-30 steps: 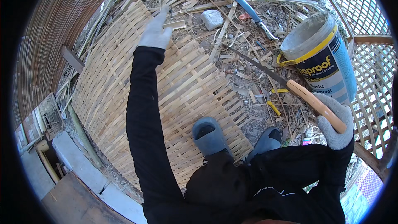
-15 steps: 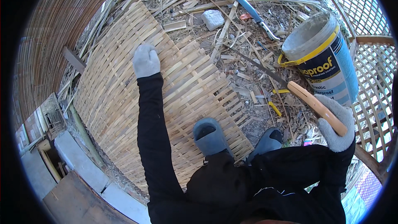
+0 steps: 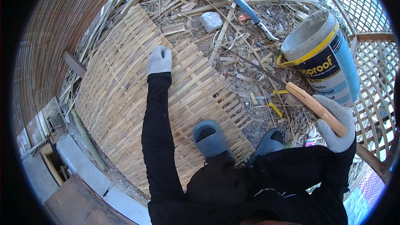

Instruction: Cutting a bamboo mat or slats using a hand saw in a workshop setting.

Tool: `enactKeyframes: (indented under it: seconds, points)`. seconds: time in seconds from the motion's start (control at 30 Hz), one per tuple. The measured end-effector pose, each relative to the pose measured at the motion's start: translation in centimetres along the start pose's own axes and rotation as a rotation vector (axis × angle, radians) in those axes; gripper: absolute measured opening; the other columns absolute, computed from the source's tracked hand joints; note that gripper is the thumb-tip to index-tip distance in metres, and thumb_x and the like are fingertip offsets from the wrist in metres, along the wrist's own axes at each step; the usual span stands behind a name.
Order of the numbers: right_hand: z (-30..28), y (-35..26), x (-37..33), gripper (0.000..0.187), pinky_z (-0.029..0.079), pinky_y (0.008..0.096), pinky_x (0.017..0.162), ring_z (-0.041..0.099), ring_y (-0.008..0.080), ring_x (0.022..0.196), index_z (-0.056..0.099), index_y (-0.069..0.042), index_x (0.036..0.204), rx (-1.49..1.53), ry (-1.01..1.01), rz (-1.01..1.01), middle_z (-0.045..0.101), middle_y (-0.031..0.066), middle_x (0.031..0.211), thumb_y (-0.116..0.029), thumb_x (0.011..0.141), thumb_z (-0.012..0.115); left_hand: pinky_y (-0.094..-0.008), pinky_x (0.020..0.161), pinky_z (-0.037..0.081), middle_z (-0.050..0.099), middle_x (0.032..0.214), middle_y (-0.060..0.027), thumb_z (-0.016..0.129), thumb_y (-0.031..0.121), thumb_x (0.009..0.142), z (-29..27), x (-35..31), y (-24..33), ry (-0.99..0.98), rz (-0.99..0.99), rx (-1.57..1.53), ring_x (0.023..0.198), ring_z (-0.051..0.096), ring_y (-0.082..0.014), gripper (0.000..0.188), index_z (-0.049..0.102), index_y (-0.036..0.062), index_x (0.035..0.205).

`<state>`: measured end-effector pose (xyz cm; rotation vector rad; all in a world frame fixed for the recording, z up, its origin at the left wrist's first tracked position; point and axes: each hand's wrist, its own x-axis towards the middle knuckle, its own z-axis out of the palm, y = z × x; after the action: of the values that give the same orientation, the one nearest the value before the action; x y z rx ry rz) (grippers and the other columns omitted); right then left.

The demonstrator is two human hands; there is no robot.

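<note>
A woven bamboo mat (image 3: pixel 121 75) covers the ground in front of me, its right side showing loose strip ends. My left hand (image 3: pixel 160 61), in a grey-white glove, rests on the mat near its stepped upper right edge. Its fingers are curled in, and what may be inside them is hidden. On the right, my gloved right hand (image 3: pixel 339 125) is wrapped round the wooden handle of a long-bladed knife (image 3: pixel 310 104). The thin dark blade reaches up and left above the littered ground. One foot in a blue-grey slipper (image 3: pixel 212 138) stands on the mat.
At right stands a big bucket (image 3: pixel 323 58) with a yellow rim, beside a lattice panel (image 3: pixel 377 71). A blue-handled saw (image 3: pixel 246 8), a pale stone (image 3: pixel 211 21) and scattered bamboo scraps lie beyond the mat. Grey blocks (image 3: pixel 81 162) line the lower left.
My left hand has slid to the right across the mat, toward its stepped edge, with the fingers still curled. My right hand keeps the knife in nearly the same place.
</note>
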<state>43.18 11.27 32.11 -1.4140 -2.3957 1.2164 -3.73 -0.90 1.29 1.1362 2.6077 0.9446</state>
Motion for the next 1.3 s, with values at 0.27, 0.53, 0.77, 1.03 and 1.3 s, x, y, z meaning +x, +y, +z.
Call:
enactKeyframes:
  seconds: [0.27, 0.53, 0.77, 1.03, 1.3]
  points:
    - [-0.1, -1.0, 0.4, 0.058, 0.057, 0.0404, 0.08, 0.075, 0.0329, 0.083, 0.069, 0.006, 0.128, 0.022, -0.104, 0.074, 0.076, 0.0167, 0.091, -0.022, 0.078, 0.074, -0.0392, 0.107, 0.048, 0.069, 0.129, -0.0239, 0.068, 0.028, 0.098, -3.8, 7.2, 12.5, -0.039, 0.232, -0.369, 0.12, 0.066, -0.0319, 0.052, 0.058, -0.0053, 0.137]
    - [-1.0, -0.6, 0.0, 0.064, 0.056, 0.0432, 0.093, 0.076, 0.0392, 0.099, 0.063, 0.01, 0.136, -0.284, -0.385, -0.098, 0.076, 0.0251, 0.112, -0.027, 0.085, 0.074, -0.0461, 0.114, 0.047, 0.061, 0.143, -0.0308, 0.07, 0.046, 0.095, -0.4, 4.2, 12.1, -0.225, 0.208, -0.111, 0.133, 0.06, -0.044, 0.074, 0.052, -0.0007, 0.149]
    - [-2.9, -0.3, 0.3, 0.055, 0.052, 0.0377, 0.102, 0.066, 0.0274, 0.12, 0.064, 0.006, 0.133, -0.296, -0.182, -0.231, 0.067, 0.0198, 0.127, -0.031, 0.095, 0.076, -0.0443, 0.117, 0.044, 0.06, 0.147, -0.0262, 0.065, 0.052, 0.097, -4.7, -2.2, 6.8, -0.335, 0.044, 0.051, 0.138, 0.057, -0.0413, 0.072, 0.057, 0.001, 0.148]
    - [3.1, -1.5, 2.2, 0.059, 0.057, 0.0355, 0.084, 0.066, 0.0202, 0.092, 0.047, 0.004, 0.15, 0.451, 0.326, -0.275, 0.063, 0.0145, 0.108, -0.028, 0.104, 0.066, -0.0447, 0.117, 0.044, 0.061, 0.146, -0.0262, 0.064, 0.051, 0.099, -13.2, -13.1, 1.1, -0.272, -0.224, 0.286, 0.138, 0.056, -0.0408, 0.069, 0.059, -0.0006, 0.144]
    - [7.1, 3.4, -3.7, 0.04, 0.055, 0.0351, 0.063, 0.057, 0.0155, 0.072, 0.055, -0.005, 0.141, 1.209, -0.16, -0.548, 0.057, 0.007, 0.088, -0.014, 0.104, 0.066, -0.0461, 0.11, 0.049, 0.066, 0.14, -0.019, 0.065, 0.048, 0.096, -20.7, -21.9, -0.3, -0.627, -0.283, 0.752, 0.132, 0.06, -0.0376, 0.059, 0.064, 0.0091, 0.14]
